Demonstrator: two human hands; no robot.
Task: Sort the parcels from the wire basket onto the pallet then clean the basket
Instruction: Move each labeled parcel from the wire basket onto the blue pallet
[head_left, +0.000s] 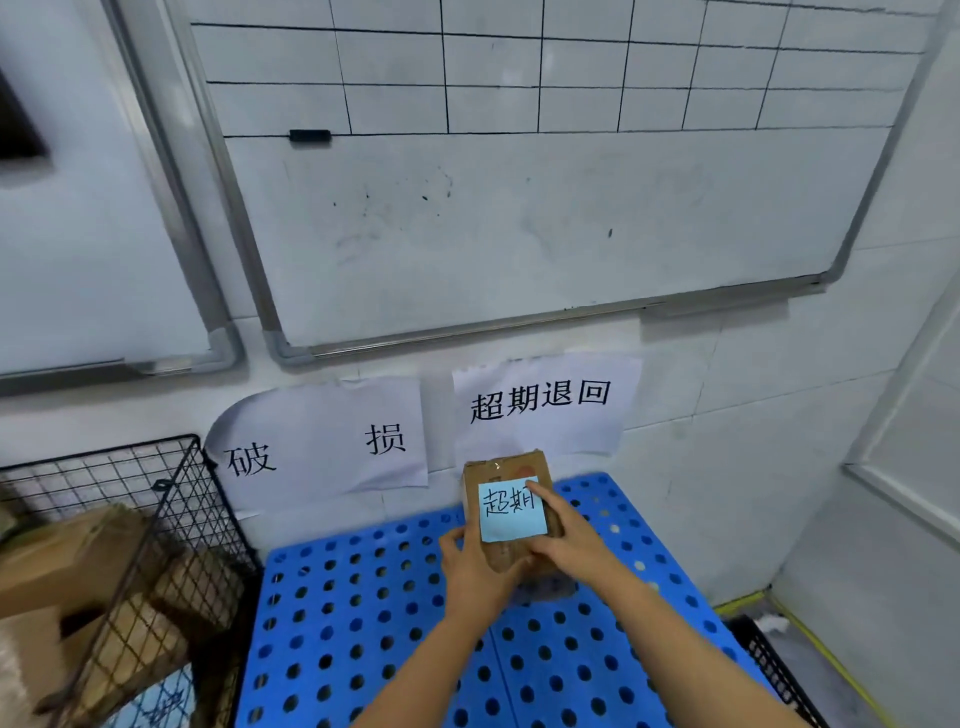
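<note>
Parcel on blue pallet, far end, near the wall, just below the 超期退回 sign; blue note marked 超期 on its top face; left hand grasps the near left corner, fingers curled round it; right hand wraps the right side, index finger straight, pressing the note; wire basket left of the pallet holds more cardboard boxes; 破损 sign on the wall between basket and parcel.

A parcel lies on the pallet, at its far edge; the wire basket (boxes inside) stands left of the pallet; two paper signs hang behind it.
</note>
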